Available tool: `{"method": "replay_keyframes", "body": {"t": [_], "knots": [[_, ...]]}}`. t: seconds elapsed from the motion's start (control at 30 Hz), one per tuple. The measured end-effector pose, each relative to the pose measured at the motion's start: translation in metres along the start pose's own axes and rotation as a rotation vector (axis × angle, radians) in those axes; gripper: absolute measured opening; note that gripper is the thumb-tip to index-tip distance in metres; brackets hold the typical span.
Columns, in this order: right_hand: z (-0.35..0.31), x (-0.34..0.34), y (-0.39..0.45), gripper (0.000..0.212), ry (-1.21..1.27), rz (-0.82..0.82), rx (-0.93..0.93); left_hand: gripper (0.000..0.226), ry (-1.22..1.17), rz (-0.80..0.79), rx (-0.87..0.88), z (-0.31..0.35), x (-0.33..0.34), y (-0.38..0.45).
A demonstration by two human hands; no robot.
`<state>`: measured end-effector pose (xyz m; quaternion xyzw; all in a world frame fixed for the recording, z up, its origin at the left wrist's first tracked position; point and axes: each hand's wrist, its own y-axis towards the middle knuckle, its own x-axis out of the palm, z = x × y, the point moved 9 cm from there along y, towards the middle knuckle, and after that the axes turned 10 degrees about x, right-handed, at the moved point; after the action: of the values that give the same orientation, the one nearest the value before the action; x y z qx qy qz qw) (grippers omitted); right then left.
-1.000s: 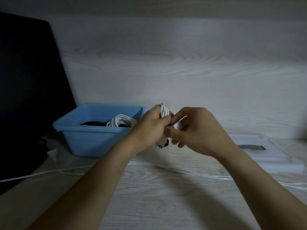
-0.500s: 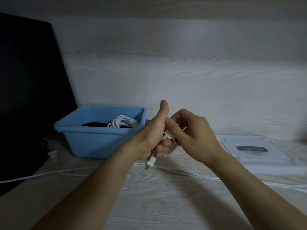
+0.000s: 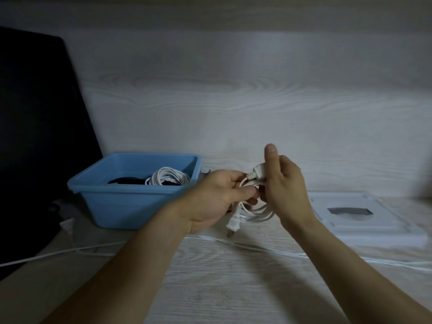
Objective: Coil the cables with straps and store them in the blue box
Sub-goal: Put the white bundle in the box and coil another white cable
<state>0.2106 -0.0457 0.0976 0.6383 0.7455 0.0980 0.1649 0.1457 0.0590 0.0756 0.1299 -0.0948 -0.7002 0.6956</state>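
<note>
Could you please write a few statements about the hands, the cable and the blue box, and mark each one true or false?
1. Both hands, the left hand and the right hand, hold the white cable. True.
2. The blue box is empty. False: a white coil and something dark lie in it.
3. A plug of the held cable hangs below the hands. True.
4. The box stands to the right of the hands. False: it stands to their left.
5. A loose white cord lies across the table. True.
</note>
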Motion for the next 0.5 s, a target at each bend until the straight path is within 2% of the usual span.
{"method": "replay_keyframes", "body": {"t": [0.07, 0.2, 0.3, 0.43, 0.5], "knots": [[0.005, -0.003, 0.002, 0.081, 0.103, 0.009, 0.066, 0.017, 0.116, 0.021, 0.018, -0.004, 0.000, 0.002], [0.026, -0.001, 0.006, 0.057, 0.319, -0.024, 0.243, 0.030, 0.243, -0.026, -0.067, -0.012, 0.002, -0.002], [0.032, 0.013, 0.006, 0.063, 0.294, -0.148, 0.273, 0.027, 0.058, 0.068, -0.057, -0.009, -0.003, -0.001], [0.017, 0.014, 0.007, 0.024, 0.208, -0.185, 0.156, 0.023, -0.286, 0.154, -0.091, -0.011, -0.010, -0.002], [0.010, 0.012, 0.009, 0.023, 0.166, -0.214, 0.098, 0.018, -0.399, 0.147, -0.104, -0.011, -0.009, -0.002]]}}
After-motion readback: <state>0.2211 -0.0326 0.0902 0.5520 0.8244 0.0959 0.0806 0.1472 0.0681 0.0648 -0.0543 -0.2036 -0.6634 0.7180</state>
